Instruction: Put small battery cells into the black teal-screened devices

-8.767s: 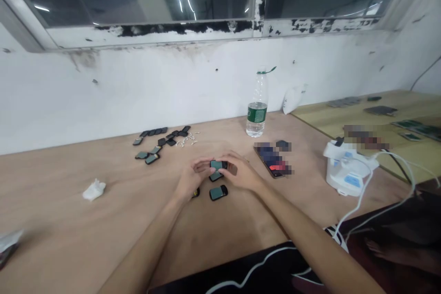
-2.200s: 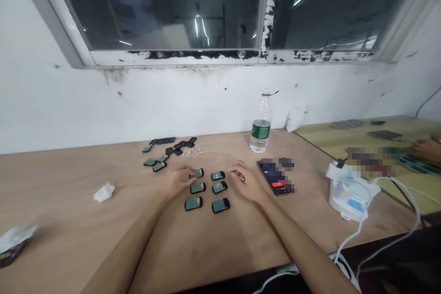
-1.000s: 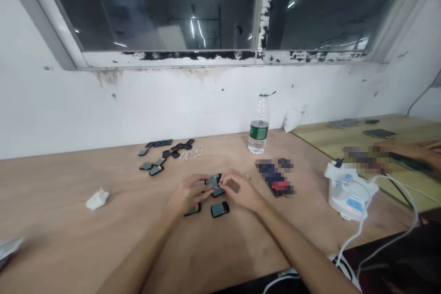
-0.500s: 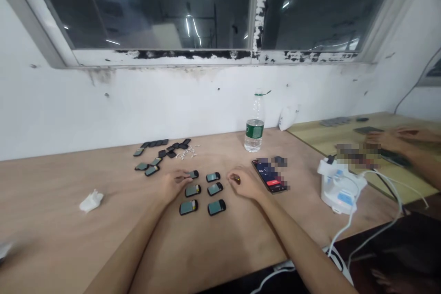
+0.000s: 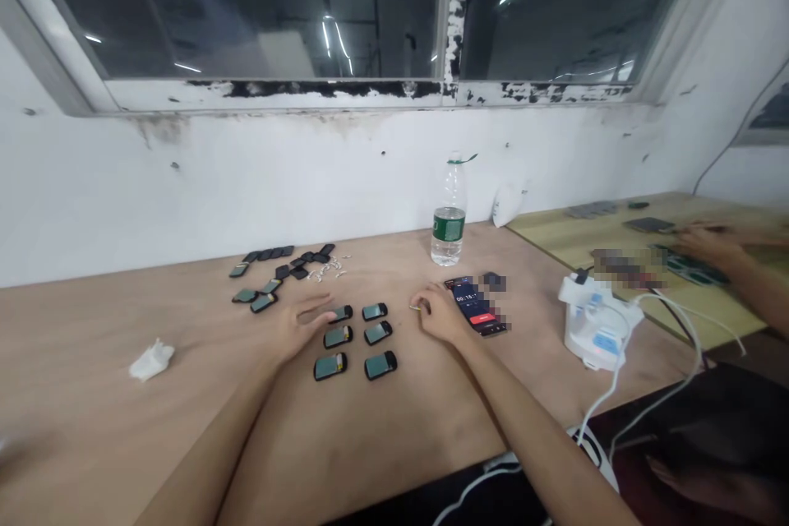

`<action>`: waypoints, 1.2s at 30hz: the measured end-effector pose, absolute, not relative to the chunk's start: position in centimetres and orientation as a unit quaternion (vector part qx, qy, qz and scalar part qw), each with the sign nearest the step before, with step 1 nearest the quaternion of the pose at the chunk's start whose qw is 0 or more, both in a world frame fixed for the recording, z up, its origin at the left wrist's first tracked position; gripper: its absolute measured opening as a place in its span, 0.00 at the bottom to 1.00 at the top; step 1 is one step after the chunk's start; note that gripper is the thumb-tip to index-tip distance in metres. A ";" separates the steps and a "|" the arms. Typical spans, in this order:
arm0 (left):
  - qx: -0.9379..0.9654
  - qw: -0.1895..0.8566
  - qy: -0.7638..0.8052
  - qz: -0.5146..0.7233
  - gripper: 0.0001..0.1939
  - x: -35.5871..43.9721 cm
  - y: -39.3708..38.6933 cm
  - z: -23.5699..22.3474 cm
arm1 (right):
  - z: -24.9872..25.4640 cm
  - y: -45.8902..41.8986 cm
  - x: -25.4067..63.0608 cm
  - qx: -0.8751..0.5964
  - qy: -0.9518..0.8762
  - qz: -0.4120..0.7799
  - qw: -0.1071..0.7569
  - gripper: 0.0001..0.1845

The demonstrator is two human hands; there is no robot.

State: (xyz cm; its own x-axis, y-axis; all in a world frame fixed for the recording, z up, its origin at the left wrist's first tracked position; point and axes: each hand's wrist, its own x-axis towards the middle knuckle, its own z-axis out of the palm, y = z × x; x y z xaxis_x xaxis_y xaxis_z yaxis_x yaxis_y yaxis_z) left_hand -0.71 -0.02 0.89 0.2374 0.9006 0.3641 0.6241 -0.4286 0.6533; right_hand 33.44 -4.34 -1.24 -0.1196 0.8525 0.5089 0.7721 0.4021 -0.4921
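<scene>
Two columns of small dark oval-ended devices with grey-green faces lie on the table before me. My left hand rests beside the far-left device; its thumb reaches that device's edge, and its fingers are stretched apart. The near-left device and middle-left device show a yellowish bit at their right end. Across from them sit the far-right device, middle-right device and near-right device. My right hand, to their right, pinches a small piece with a yellow and whitish tip, too small to name.
Behind my left hand lie several dark pieces and small white bits. A crumpled tissue is at left. A phone, water bottle and white cabled power strip stand at right. Another person's hand works beyond.
My left fingers have spread apart, with the thumb still at the far-left device. The right hand stays right of the devices, its small piece now pointing left. The whole view has shifted slightly.
</scene>
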 end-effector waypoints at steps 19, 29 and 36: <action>0.889 0.145 0.364 0.237 0.15 -1.4 -1.1 3.3 | -1.0 -4.0 33.8 -0.595 -0.716 0.057 0.359 0.10; 0.890 0.201 0.368 0.181 0.16 -1.0 -1.9 4.1 | -0.4 -2.8 37.6 -0.607 -0.626 0.036 0.488 0.18; 0.883 0.212 0.384 0.165 0.15 -1.1 -1.8 3.9 | -0.5 -3.6 35.7 -0.509 -0.764 0.103 0.384 0.20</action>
State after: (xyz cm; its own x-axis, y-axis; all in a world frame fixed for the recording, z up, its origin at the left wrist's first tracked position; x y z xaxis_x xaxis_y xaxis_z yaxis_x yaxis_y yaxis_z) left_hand -1.11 -1.78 3.93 0.6505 0.7486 0.1283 0.6084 -0.6148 0.5019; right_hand 35.67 -3.64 -0.47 -0.1873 0.8556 0.4826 0.6980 0.4616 -0.5475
